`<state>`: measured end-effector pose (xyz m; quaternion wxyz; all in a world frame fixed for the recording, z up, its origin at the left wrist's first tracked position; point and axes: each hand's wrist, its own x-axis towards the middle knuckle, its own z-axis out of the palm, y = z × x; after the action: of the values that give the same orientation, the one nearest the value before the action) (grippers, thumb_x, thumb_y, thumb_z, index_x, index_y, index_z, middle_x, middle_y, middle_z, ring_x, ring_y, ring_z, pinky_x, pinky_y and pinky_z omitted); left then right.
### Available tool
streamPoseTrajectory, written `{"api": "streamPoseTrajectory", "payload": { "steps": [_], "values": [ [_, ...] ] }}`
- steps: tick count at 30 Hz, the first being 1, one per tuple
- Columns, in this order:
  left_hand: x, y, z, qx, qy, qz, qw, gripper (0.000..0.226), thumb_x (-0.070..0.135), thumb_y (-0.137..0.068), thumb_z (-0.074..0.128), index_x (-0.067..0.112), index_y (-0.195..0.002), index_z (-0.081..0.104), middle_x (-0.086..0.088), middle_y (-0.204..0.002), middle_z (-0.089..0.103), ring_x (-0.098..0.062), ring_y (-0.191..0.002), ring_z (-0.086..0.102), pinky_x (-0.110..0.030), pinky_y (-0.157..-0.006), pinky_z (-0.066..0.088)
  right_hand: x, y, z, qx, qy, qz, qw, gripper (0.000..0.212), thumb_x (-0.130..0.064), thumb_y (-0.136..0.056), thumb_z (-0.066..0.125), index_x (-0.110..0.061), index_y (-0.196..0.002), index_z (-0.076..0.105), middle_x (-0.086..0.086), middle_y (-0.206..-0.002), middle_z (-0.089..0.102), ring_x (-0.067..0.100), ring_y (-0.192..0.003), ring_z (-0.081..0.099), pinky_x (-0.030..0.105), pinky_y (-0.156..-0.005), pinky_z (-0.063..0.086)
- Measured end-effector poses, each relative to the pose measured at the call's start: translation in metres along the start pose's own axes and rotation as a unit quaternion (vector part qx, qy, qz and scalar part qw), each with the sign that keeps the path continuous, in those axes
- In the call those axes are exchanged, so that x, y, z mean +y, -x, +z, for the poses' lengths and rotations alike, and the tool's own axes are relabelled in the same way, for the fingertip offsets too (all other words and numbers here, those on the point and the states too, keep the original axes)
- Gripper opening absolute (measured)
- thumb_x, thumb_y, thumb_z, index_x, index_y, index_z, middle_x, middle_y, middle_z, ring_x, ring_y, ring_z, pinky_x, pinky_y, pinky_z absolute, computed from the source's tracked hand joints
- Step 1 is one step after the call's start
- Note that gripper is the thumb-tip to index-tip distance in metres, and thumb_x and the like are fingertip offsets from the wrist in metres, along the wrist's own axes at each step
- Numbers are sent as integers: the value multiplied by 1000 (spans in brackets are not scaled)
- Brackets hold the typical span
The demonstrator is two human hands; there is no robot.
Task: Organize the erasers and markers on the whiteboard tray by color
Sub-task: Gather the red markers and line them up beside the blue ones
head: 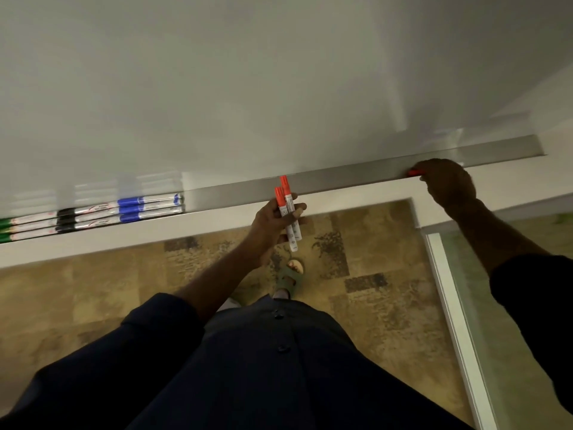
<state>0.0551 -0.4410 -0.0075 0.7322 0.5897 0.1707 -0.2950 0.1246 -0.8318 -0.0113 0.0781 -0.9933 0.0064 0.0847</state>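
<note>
A pale whiteboard [248,72] fills the upper half of the view, its surface glossy and bare, catching soft reflections of what lies below it. Beneath it runs the floor [372,249], mottled tan and ochre with darker rectangular patches, and at the right a glass panel in a white frame [449,305] slants down toward the bottom edge. The person's dark navy garment [263,367], buttoned down the front, takes up the lower middle, with one foot in a green sandal [290,277] showing on the floor past it.

Along the foot of the board a long metal tray [341,178] stretches from the left edge up to the right, with a white ledge [186,228] under it. At the left end of the tray the sorted markers lie lengthwise in stacked rows: green markers [4,228] at the very edge, partly cut off, then black markers [66,220], then blue markers [148,207] nearest the middle. The middle stretch of the tray is bare metal.

The left hand [276,218] is held just in front of the tray's edge, gripping two red markers [288,212] side by side, caps up, barrels pointing down to the floor. The right hand [446,184] is out at the right stretch of the tray, fingers curled over a red item [412,173] lying on it; only a small red end shows past the fingers, so whether it is a marker or an eraser cannot be told.
</note>
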Motion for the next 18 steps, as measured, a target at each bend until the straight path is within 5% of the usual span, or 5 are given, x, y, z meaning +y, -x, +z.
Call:
{"api": "streamPoseTrajectory", "payload": {
  "steps": [5,9,13,16,18],
  "values": [
    [5,1,0,12,-26,36,999,43,14,-98,68,20,-139,57,1,-130,73,-22,-116,72,-44,-89,60,-61,-4,-15,-43,-76,-89,992,26,-20,-91,72,-12,-115,75,12,-113,76,29,-106,72,40,-94,56],
    [10,2,4,10,-47,90,995,36,10,-97,67,23,-130,63,1,-130,72,-19,-114,68,-47,-97,58,-150,18,-21,-42,-315,-170,933,35,-20,-91,71,-11,-124,67,3,-117,74,5,-105,70,7,-94,50],
    [14,6,7,14,-48,114,992,28,17,-97,69,15,-125,65,-10,-112,75,-27,-98,72,-48,-89,60,-227,36,-12,-13,-498,-113,860,35,-20,-90,72,-14,-122,61,2,-118,74,3,-106,72,19,-88,58],
    [14,12,1,26,-37,127,991,19,18,-98,68,17,-117,66,-11,-104,77,-37,-96,75,-50,-85,62,-253,41,-5,30,-511,-74,856,31,-19,-90,72,-8,-117,62,5,-116,75,10,-106,72,24,-89,60],
    [13,15,-4,32,-3,120,992,23,14,-99,65,15,-122,65,-8,-102,77,-29,-92,76,-46,-82,63,-263,45,1,54,-496,-71,864,29,-19,-90,73,-6,-115,66,4,-113,75,10,-105,72,23,-88,59]
  ]
}}
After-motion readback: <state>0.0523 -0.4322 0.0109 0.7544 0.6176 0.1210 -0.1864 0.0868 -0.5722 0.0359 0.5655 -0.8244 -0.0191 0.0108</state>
